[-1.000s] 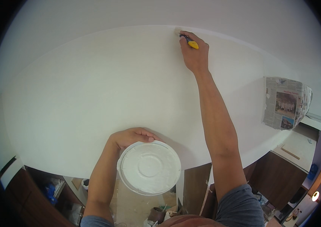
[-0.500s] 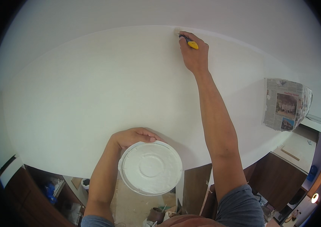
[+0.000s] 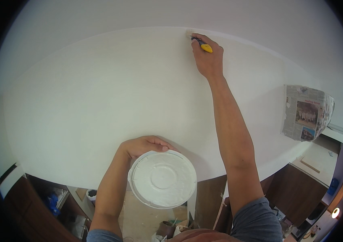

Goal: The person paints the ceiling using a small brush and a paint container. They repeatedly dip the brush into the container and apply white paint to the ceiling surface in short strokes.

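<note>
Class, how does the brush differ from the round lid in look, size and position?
The lid is round and white; the brush is slim, partly yellow and dark. The lid looks broader than the brush. The left hand holds the lid low in view; the right hand holds the brush high. Both are held.

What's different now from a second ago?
The left grip and the white lid it holds have edged slightly right in the picture. The newspaper covering appears slightly lower and further right, probably because the camera shifted. Nothing was taken hold of or let go: the right grip and its brush stay near the white surface's upper edge.
</note>
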### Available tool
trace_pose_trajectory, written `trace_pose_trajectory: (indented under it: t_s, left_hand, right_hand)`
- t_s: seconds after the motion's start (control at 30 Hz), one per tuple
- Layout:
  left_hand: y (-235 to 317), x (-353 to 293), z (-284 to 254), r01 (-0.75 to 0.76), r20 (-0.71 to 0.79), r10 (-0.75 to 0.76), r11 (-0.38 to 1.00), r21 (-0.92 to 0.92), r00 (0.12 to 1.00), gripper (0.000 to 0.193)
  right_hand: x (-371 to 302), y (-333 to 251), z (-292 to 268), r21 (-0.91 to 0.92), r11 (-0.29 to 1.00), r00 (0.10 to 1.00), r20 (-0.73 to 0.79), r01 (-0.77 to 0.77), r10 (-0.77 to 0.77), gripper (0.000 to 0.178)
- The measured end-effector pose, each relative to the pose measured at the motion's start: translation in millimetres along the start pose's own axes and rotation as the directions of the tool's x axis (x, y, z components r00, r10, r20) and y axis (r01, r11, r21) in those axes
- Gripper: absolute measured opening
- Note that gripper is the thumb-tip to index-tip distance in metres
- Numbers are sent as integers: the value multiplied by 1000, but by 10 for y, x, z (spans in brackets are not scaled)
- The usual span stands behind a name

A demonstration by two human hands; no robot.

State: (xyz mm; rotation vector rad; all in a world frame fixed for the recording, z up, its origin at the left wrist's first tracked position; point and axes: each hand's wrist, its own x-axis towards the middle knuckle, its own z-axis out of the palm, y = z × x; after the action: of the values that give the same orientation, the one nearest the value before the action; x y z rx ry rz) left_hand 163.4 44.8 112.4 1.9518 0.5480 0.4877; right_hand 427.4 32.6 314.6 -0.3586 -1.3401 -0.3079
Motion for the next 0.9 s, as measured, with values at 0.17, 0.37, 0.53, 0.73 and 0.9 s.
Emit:
trace_pose_trajectory:
  t_s: [0.17,0.37,0.53,0.73,0.9]
  left_hand:
    - [-6,7,-3,-10,5,10,1000,6,1000,37]
    - [-16,9,-5,-1,-2,1,1000,-5,1000,37]
    - [0,0,12,5,-4,-5,1000,-2,1000,37]
    - [5,10,15,-10,2,10,1000,-10,1000,37]
    - [-7,3,12,-23,8,24,1000,-17,1000,37]
  right_hand:
    - [7,9,19,2,1000,1000,9,-8,8,30]
    - [-2,-5,48,5,1000,1000,7,4,-4,30]
    - [-9,-46,60,6,1000,1000,15,-5,5,30]
    - [-9,-44,90,25,1000,1000,23,0,-1,30]
    - [-12,-79,123,36,999,1000,19,9,-9,30]
